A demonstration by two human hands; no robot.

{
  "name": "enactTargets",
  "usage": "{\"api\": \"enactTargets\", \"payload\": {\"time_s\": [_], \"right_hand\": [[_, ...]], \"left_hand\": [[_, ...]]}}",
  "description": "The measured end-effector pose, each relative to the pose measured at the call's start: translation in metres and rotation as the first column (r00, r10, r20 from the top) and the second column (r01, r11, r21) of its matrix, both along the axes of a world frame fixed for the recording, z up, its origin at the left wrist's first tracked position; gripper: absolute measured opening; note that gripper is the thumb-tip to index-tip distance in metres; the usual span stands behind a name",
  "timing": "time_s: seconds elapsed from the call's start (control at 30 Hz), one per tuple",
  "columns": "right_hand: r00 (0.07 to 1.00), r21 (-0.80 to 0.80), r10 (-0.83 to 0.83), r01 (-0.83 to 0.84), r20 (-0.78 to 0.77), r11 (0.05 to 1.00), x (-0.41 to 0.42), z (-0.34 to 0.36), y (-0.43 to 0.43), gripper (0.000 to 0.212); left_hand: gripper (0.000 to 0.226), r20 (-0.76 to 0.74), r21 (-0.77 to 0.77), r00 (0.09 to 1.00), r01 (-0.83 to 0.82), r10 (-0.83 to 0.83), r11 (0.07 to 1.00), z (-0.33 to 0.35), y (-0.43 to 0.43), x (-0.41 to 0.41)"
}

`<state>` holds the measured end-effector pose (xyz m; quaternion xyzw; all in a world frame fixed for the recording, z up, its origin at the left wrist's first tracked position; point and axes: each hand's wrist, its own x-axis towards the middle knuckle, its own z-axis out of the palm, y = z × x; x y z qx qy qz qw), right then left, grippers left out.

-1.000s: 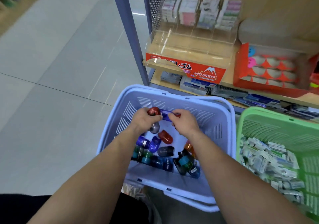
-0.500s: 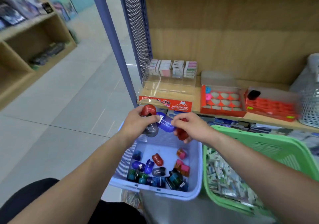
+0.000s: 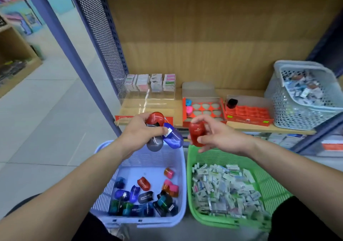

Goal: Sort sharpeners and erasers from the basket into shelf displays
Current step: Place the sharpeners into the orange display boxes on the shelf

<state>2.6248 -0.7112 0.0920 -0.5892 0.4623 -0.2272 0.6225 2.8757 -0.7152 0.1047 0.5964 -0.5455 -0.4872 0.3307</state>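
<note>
My left hand (image 3: pixel 141 129) grips three egg-shaped sharpeners above the lilac basket (image 3: pixel 182 188): a red one (image 3: pixel 155 118), a grey one (image 3: pixel 155 143) and a blue one (image 3: pixel 173 138). My right hand (image 3: pixel 220 135) holds a single red sharpener (image 3: pixel 196 134) just right of them. Several more sharpeners (image 3: pixel 144 196) lie in the lilac basket. The green basket (image 3: pixel 269 187) holds a heap of wrapped erasers (image 3: pixel 220 188). On the shelf stand a red tray with round holes (image 3: pixel 204 109) and a red sharpener tray (image 3: pixel 248 113) with one dark sharpener (image 3: pixel 232 103).
A clear eraser display (image 3: pixel 146 94) with stacked erasers sits at the shelf's left. A grey perforated basket (image 3: pixel 304 96) of mixed items stands at the right. A purple upright (image 3: pixel 66 42) and mesh panel (image 3: pixel 100 36) bound the shelf on the left, with tiled floor (image 3: pixel 46 120) beyond.
Both hands rose out of the lilac basket toward the shelf. The blue sharpener passed fully into my left hand, and my right hand moved apart to the right with the red one.
</note>
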Motion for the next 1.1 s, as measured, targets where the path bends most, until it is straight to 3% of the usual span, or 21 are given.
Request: {"api": "enactTargets", "payload": {"time_s": [0.1, 0.33, 0.53, 0.73, 0.83, 1.0, 1.1], "right_hand": [[0.992, 0.017, -0.100, 0.099, 0.079, 0.995, -0.022, -0.006, -0.009, 0.037], [0.949, -0.086, -0.315, 0.311, -0.029, 0.946, -0.052, -0.020, -0.037, 0.002], [0.908, -0.061, -0.399, 0.394, -0.131, 0.917, -0.102, -0.025, -0.080, 0.020], [0.764, -0.277, -0.492, 0.408, -0.417, 0.870, -0.174, -0.061, -0.138, 0.024], [0.691, -0.382, -0.562, 0.419, -0.455, 0.824, -0.194, -0.079, -0.161, 0.024], [0.613, -0.504, -0.611, 0.367, -0.500, 0.781, -0.209, -0.103, -0.187, 0.025], [0.648, -0.460, -0.582, 0.374, -0.492, 0.805, -0.212, -0.116, -0.195, 0.026]], "left_hand": [[0.024, 0.012, 0.004, 1.000, 0.008, -0.008, 1.000, -0.010, -0.013, -0.018], [0.026, 0.050, -0.023, 0.996, 0.070, -0.069, 0.997, -0.023, -0.037, -0.055], [0.028, -0.014, 0.048, 0.993, 0.116, -0.116, 0.992, -0.022, -0.057, -0.092], [0.037, -0.002, 0.085, 0.982, 0.186, -0.187, 0.979, -0.044, -0.085, -0.126], [0.042, 0.074, 0.051, 0.977, 0.195, -0.198, 0.979, -0.059, -0.095, -0.128], [0.031, 0.107, 0.041, 0.981, 0.161, -0.165, 0.986, -0.074, -0.107, -0.126], [0.029, 0.083, 0.072, 0.988, 0.123, -0.128, 0.990, -0.076, -0.111, -0.124]]}}
